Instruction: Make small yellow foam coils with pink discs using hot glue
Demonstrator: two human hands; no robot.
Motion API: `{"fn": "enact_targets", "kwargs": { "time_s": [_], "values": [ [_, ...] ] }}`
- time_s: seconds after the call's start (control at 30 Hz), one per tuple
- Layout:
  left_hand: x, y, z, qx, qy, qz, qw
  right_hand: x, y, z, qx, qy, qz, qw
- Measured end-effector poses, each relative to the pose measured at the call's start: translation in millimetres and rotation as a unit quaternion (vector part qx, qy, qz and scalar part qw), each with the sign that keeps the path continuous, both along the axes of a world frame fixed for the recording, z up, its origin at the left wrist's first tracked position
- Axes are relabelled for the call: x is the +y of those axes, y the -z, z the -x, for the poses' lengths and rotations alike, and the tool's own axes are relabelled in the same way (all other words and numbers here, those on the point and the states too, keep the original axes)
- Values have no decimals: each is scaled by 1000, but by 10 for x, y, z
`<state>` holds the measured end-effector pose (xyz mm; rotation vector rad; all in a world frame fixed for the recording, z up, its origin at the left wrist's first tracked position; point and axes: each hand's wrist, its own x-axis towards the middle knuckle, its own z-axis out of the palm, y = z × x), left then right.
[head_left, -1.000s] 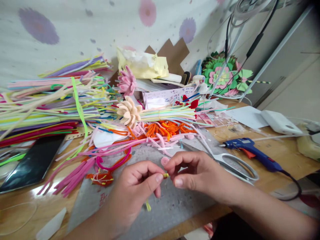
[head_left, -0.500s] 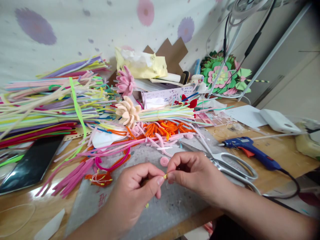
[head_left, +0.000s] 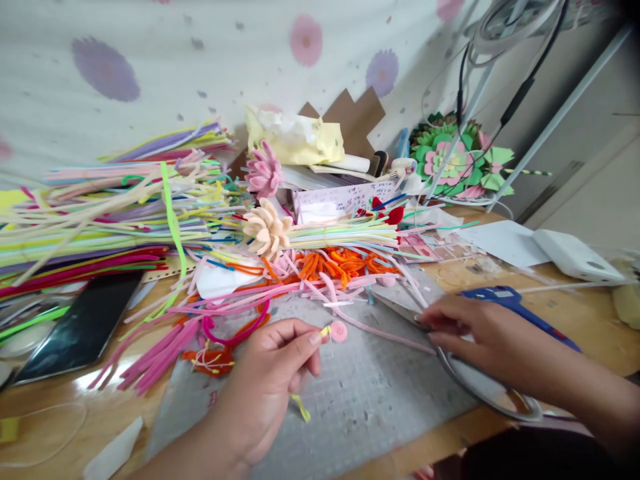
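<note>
My left hand [head_left: 280, 373] is closed in a pinch on a thin yellow pipe cleaner [head_left: 326, 331]. The pipe cleaner's tip shows past my thumb, and a yellow tail [head_left: 302, 408] hangs below my fingers. Just beyond that tip lies a small pink coil [head_left: 339, 331] on the grey cutting mat [head_left: 370, 407]. My right hand [head_left: 465, 330] grips the large metal scissors [head_left: 530, 408] near their pivot, its fingers partly hidden. Their blades point away to the upper left, and a pale pink pipe cleaner [head_left: 390, 338] stretches across the mat towards them.
Behind my right hand lies a blue glue gun [head_left: 505, 297]. Bundles of coloured pipe cleaners [head_left: 115, 220] fill the left back. A black phone [head_left: 83, 327] rests at left. Fuzzy flowers [head_left: 267, 227] and orange pieces [head_left: 340, 263] sit mid-table, with a white box [head_left: 575, 253] at right.
My right hand has let go of the yellow pipe cleaner and moved right onto the scissors, whose handles have swung nearer. My left hand still pinches the yellow piece. The view has shifted slightly.
</note>
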<state>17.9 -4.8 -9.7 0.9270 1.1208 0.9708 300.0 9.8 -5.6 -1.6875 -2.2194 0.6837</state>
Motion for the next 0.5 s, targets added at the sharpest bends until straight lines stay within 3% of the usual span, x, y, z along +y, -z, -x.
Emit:
{"fn": "enact_targets", "kwargs": {
  "time_s": [0.23, 0.4, 0.5],
  "values": [
    [28, -4, 30, -87, -38, 31, 995, -262, 341, -332, -167, 16, -72, 983],
    [38, -22, 44, -106, -44, 34, 993, -260, 374, -469, -187, 9, -83, 979],
    [42, -21, 35, -100, -57, 28, 993, -269, 384, -603, -161, 45, -110, 980]
  ]
}}
